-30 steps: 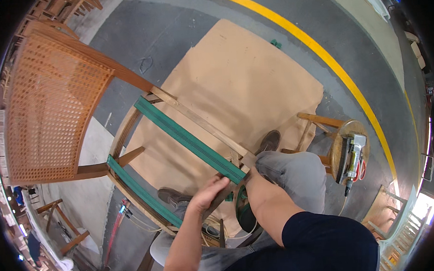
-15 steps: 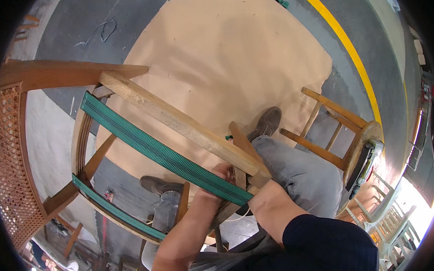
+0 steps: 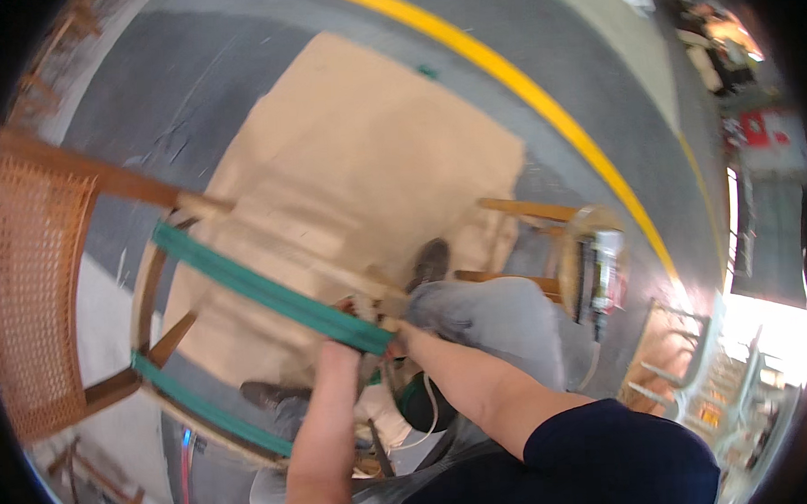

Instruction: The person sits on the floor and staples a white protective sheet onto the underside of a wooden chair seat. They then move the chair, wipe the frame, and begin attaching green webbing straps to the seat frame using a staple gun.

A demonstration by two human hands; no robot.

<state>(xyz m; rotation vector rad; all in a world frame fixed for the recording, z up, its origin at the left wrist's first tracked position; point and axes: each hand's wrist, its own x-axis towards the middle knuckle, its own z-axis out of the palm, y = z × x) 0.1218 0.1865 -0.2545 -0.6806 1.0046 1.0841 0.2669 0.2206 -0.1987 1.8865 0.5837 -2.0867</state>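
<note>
A wooden chair frame (image 3: pixel 138 300) with a woven cane back (image 3: pixel 32 295) lies across my lap area. A green webbing strap (image 3: pixel 266 292) stretches over its seat opening, from the far left rail to the near right one. A second green strap (image 3: pixel 208 409) runs along the lower side. My left hand (image 3: pixel 339 320) reaches under the long strap near its right end, its fingers mostly hidden behind it. Right at that end, my right hand (image 3: pixel 395 336) is against the strap and the wooden rail, smeared by motion. What either hand grips cannot be made out.
A brown sheet (image 3: pixel 372 145) covers the floor ahead, with a yellow line (image 3: pixel 504 72) beyond. To the right stands a wooden stool (image 3: pixel 532 212) with a tool-like object (image 3: pixel 598 275) on top. A dark round object (image 3: pixel 424 404) and pale cord (image 3: pixel 435 395) are below my hands.
The whole view has shifted and blurred, with the stool and sheet moving left in it. Both hands stay at the strap's right end. The dark round object below them has come into view.
</note>
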